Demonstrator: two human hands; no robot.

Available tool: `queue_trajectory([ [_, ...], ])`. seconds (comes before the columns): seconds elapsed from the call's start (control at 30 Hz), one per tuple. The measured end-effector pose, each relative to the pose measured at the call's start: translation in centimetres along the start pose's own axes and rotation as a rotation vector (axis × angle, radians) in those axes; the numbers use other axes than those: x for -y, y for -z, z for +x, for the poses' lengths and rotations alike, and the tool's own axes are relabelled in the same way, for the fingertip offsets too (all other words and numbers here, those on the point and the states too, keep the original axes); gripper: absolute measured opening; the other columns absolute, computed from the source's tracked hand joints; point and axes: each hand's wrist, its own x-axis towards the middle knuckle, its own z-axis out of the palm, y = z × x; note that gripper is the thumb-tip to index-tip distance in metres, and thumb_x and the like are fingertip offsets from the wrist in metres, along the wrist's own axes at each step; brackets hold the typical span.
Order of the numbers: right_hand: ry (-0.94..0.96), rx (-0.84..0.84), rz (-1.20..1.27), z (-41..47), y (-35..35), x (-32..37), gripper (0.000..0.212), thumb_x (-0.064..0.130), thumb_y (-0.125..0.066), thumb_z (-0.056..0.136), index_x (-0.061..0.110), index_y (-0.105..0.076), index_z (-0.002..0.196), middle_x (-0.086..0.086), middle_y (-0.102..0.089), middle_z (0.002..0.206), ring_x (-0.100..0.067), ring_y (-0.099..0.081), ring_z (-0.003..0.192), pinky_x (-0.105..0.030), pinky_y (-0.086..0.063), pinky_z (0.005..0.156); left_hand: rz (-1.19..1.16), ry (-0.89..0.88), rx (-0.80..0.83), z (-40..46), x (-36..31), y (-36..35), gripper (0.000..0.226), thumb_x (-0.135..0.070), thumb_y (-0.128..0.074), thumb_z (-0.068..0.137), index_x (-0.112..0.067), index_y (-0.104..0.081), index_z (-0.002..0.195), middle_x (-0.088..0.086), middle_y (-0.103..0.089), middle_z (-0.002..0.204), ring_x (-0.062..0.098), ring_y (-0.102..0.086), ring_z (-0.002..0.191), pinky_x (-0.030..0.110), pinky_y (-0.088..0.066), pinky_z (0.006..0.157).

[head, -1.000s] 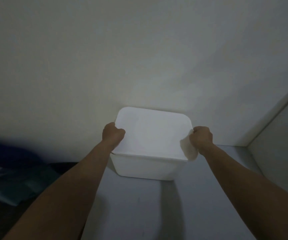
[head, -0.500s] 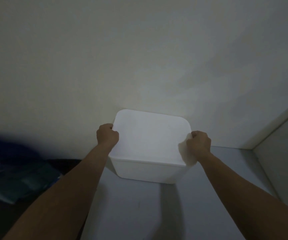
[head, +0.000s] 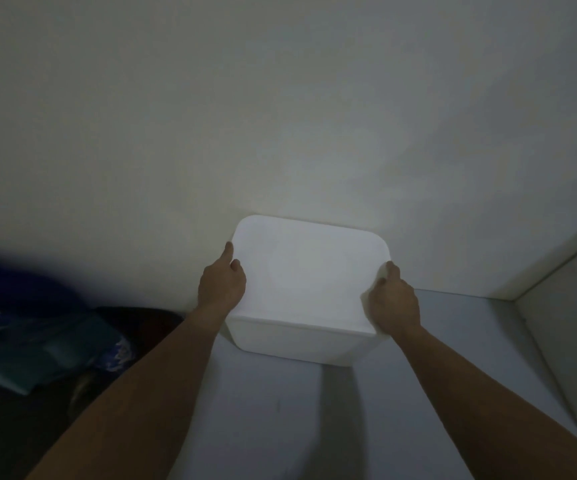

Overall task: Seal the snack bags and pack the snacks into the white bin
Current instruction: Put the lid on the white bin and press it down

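The white bin (head: 301, 344) stands on a grey shelf (head: 280, 420), pushed back against the pale wall. A flat white lid (head: 309, 271) covers it, so its contents are hidden. My left hand (head: 223, 282) holds the bin's left edge, with one finger stretched up along the rim and the thumb on the lid. At the right edge, my right hand (head: 392, 299) grips the bin with curled fingers. No snack bags show.
A white side panel (head: 571, 327) closes the shelf on the right. To the left, below the shelf edge, lies a dark area with teal and blue crumpled material (head: 37, 348). The light is dim.
The bin has slid a little farther back toward the wall. My left hand has loosened from a tight fist, and one finger now points up along the rim.
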Motion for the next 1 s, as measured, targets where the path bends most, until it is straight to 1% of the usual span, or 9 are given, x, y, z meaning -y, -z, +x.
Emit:
queue_trajectory([
  [0.07,0.000,-0.018,0.001,0.0,-0.3,-0.2,0.031,0.016,-0.033,0.095,0.009,-0.038,0.125,-0.023,-0.058,0.098,-0.036,-0.050,0.082,-0.036,-0.036,0.072,0.092,-0.019,-0.026,0.1,0.0,-0.4,0.051,-0.029,-0.029,0.101,-0.020,-0.022,0.151,0.020,-0.059,0.124,0.038,-0.053,0.115,0.043,-0.043,0.098],
  [0.17,-0.003,-0.038,0.002,0.2,-0.7,-0.5,0.025,0.017,-0.033,0.095,0.011,-0.039,0.119,-0.015,-0.051,0.084,-0.031,-0.045,0.075,-0.036,-0.037,0.070,0.182,-0.066,-0.064,0.1,0.1,-0.7,0.052,-0.030,-0.029,0.101,-0.017,-0.021,0.150,0.023,-0.062,0.109,0.040,-0.055,0.107,0.046,-0.047,0.091],
  [0.37,0.029,-0.041,-0.027,0.2,-0.9,-1.8,0.026,0.019,-0.033,0.095,0.010,-0.038,0.119,-0.022,-0.058,0.092,-0.031,-0.045,0.074,-0.036,-0.037,0.069,0.043,-0.015,0.003,-0.1,0.2,-0.3,0.055,-0.038,-0.034,0.100,-0.024,-0.022,0.151,0.020,-0.052,0.136,0.038,-0.049,0.123,0.043,-0.039,0.105],
  [0.5,0.032,-0.014,-0.113,-0.2,-0.8,-1.9,0.019,0.020,-0.032,0.094,0.011,-0.037,0.110,-0.016,-0.053,0.083,-0.032,-0.047,0.072,-0.038,-0.039,0.068,0.169,-0.025,-0.057,-1.6,0.1,-0.7,0.053,-0.035,-0.033,0.099,-0.021,-0.023,0.150,0.021,-0.056,0.124,0.038,-0.050,0.116,0.045,-0.044,0.095],
  [0.6,0.034,-0.020,-0.216,0.2,-0.7,-0.9,0.025,0.022,-0.032,0.093,0.010,-0.038,0.115,-0.020,-0.057,0.098,-0.038,-0.056,0.090,-0.044,-0.044,0.077,0.527,-0.122,-0.102,-1.4,-0.7,-1.0,0.056,-0.029,-0.032,0.097,-0.006,-0.022,0.147,0.020,-0.040,0.139,0.035,-0.043,0.122,0.046,-0.045,0.090],
  [0.7,0.034,0.001,-0.278,1.1,-0.6,0.3,0.033,0.017,-0.036,0.091,0.007,-0.040,0.121,-0.019,-0.044,0.131,-0.041,-0.044,0.119,-0.050,-0.041,0.093,0.680,-0.217,0.003,0.7,-1.7,-1.0,0.064,-0.026,-0.035,0.094,-0.002,-0.012,0.149,0.015,-0.001,0.160,0.033,-0.011,0.146,0.053,-0.022,0.112],
  [0.77,0.088,0.056,-0.271,1.9,-0.9,0.8,0.045,0.011,-0.039,0.087,0.003,-0.034,0.131,-0.019,-0.026,0.150,-0.040,-0.030,0.134,-0.053,-0.036,0.103,0.671,-0.318,0.074,2.1,-2.5,-1.1,0.065,-0.027,-0.036,0.093,-0.004,-0.011,0.149,0.014,0.004,0.160,0.030,-0.002,0.148,0.054,-0.013,0.117],
  [0.87,0.169,0.049,-0.296,3.4,-1.5,1.0,0.057,0.008,-0.041,0.079,0.000,-0.033,0.135,-0.017,-0.031,0.148,-0.038,-0.027,0.136,-0.052,-0.037,0.105,0.605,-0.356,0.109,3.7,-3.5,-1.7,0.064,-0.033,-0.034,0.097,-0.002,-0.013,0.149,0.016,-0.004,0.160,0.029,-0.003,0.148,0.051,-0.010,0.118],
  [1.0,0.218,0.020,-0.346,5.5,-2.3,1.5,0.044,0.006,-0.043,0.073,0.001,-0.050,0.116,-0.015,-0.049,0.128,-0.036,-0.038,0.126,-0.050,-0.043,0.096,0.596,-0.315,0.124,5.4,-4.5,-2.5,0.067,-0.042,-0.030,0.098,-0.002,-0.013,0.149,0.014,-0.007,0.160,0.029,0.000,0.148,0.051,-0.004,0.119],
])
